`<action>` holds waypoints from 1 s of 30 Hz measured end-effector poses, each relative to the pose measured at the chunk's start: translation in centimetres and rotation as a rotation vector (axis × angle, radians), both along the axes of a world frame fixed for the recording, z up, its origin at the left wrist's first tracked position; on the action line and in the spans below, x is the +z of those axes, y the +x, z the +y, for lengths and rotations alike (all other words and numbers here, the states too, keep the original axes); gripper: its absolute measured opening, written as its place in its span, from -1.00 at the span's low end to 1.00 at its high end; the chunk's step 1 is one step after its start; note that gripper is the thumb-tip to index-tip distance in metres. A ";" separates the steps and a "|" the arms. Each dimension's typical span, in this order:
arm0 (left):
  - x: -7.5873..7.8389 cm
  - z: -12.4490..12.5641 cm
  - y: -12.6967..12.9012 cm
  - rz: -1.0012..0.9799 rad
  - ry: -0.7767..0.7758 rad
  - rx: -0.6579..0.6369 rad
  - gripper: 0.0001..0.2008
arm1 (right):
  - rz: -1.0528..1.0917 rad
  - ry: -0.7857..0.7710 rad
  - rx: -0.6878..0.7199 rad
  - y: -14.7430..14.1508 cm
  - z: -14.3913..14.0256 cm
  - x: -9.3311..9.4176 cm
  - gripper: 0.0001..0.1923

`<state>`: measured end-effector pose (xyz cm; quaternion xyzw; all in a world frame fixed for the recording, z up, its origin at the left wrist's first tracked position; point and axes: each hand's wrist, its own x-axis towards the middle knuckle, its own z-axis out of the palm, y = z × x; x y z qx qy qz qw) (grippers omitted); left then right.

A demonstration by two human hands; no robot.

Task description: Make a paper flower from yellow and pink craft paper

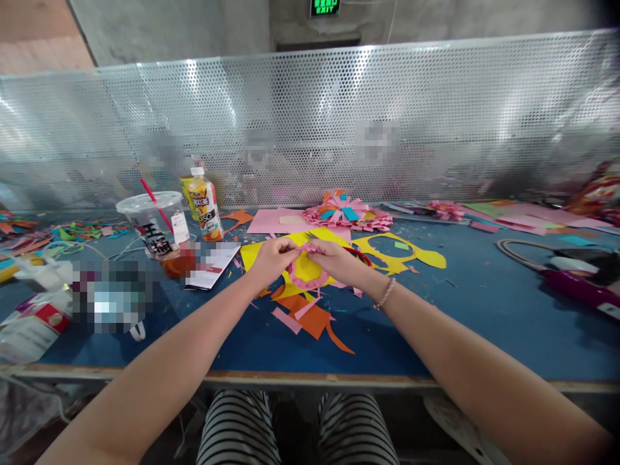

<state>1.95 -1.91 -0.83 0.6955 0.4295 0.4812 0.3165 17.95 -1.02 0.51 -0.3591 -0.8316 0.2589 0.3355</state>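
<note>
Blue counter before perforated metal screen, strewn with paper scraps. One plastic cup with red straw, one juice bottle at left rear. Yellow cut-out sheet and orange scraps lie under and beside hands. One pink paper flower cluster behind. Purple tool far right. Two hands at centre: left hand and right hand meet over one pink paper ring. Fingers of both pinched together on ring's upper edge; ring hangs below fingertips, just above yellow sheet.
</note>
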 end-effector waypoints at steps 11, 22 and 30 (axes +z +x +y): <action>-0.1 -0.1 0.1 0.011 0.003 0.006 -0.88 | -0.142 0.016 -0.098 -0.1 -0.3 0.3 -0.87; 0.0 -0.1 0.0 0.033 0.006 0.010 -0.87 | -0.020 -0.184 -0.065 -0.3 -0.8 0.6 -0.90; 0.3 0.0 -0.3 -0.044 -0.016 0.041 -0.85 | 0.163 -0.343 0.071 0.5 -0.2 0.5 -0.89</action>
